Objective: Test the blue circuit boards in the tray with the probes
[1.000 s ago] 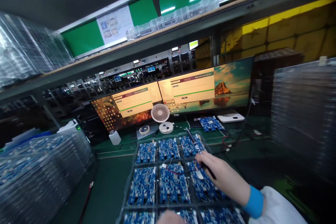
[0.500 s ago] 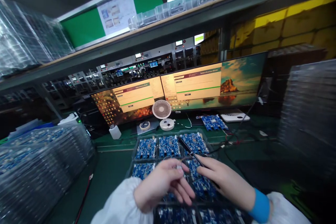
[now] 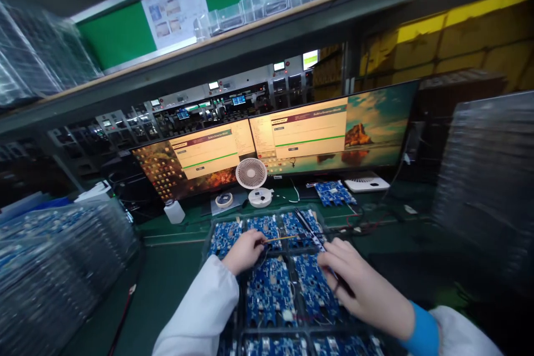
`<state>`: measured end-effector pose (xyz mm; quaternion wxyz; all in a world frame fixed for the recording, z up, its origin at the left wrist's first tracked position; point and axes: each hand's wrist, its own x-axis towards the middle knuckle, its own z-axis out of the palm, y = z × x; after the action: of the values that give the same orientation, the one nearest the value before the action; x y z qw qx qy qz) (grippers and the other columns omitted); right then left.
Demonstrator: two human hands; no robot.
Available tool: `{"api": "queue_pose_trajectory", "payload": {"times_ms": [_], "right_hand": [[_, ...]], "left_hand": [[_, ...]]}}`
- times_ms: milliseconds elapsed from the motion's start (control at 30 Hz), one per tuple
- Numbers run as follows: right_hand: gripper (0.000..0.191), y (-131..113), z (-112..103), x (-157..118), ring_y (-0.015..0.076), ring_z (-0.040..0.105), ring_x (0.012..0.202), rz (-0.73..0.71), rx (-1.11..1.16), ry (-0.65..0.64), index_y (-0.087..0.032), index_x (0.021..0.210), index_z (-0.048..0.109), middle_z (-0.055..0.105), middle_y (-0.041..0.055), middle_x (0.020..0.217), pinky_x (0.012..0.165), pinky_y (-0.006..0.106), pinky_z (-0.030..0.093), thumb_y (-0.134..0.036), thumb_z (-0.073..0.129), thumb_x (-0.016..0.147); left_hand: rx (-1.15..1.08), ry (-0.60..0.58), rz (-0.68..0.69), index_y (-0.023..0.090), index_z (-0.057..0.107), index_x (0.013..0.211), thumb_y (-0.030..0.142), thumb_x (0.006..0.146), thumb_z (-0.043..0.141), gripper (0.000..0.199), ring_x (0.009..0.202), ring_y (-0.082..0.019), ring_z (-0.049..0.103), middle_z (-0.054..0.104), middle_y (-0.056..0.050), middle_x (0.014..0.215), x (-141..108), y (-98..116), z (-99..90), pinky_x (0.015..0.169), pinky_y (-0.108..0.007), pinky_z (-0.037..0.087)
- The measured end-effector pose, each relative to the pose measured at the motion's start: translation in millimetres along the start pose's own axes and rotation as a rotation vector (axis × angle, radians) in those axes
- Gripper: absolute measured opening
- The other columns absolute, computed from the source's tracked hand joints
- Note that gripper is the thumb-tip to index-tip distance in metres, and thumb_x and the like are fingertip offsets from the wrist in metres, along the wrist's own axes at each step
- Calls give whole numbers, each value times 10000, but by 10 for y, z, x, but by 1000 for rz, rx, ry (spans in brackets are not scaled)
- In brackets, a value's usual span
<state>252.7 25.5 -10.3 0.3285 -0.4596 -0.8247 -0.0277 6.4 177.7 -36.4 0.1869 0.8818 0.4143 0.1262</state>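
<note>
Hands first, nearest the camera. We find the right hand [image 3: 354,283] lying over the clear tray [image 3: 207,245] of blue circuit boards [image 3: 270,289], its grip clamped on a thin dark probe [image 3: 311,229] that slants up and away over the far row. The left hand [image 3: 244,251] sits at the far-left boards, fingers pinched together on a thin yellow wire [image 3: 280,238] running toward the probe — whether the two touch, we cannot tell. The tray rests on the green desk [image 3: 175,272]. Beyond it stand a small white fan [image 3: 251,175] and a lone board [image 3: 335,192]; behind these, two monitors [image 3: 292,136]. Stacked trays [image 3: 54,267] flank the left side.
</note>
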Motion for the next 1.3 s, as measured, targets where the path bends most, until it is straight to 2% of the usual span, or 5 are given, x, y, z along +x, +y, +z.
{"api": "queue_pose_trajectory", "payload": {"times_ms": [300,500,800,1000,1300], "right_hand": [[275,-124,326,-31,251,428,1152,70,63,17,-188,1046,389,506,124,1104,933,488,458,-64,335,807],[239,-71,-111,35,199,383,1263,42,116,-90,-213,1068,442,450,95,1336,1070,476,361,-105,352,874],[307,654,12,-190,264,423,1157,210,-18,-90,-154,1060,521,517,140,1203,976,504,375,-77,370,804],[288,665,367,-213,213,513,958,163,56,-371,-175,883,545,571,74,948,893,386,430,-27,403,682],[194,583,-139,-135,175,515,836,201,196,-374,-199,922,497,538,48,925,733,305,432,-271,318,943]], "left_hand": [[-109,-363,279,234,685,992,135,764,568,275,967,-216,594,658,-52,1025,-617,808,323,887,-318,468],[-297,-295,144,208,670,941,119,746,599,225,901,-170,595,663,-29,965,-776,1132,83,847,-272,462],[-82,230,-127,166,627,733,41,716,531,159,764,-164,567,637,-25,763,79,112,-109,757,-294,423],[-204,281,-211,156,635,756,34,708,587,140,689,-129,591,649,0,709,464,-246,240,689,-241,451],[-295,283,-162,164,650,785,63,739,577,133,739,-127,625,693,-13,779,595,-344,395,741,-238,476]]}}
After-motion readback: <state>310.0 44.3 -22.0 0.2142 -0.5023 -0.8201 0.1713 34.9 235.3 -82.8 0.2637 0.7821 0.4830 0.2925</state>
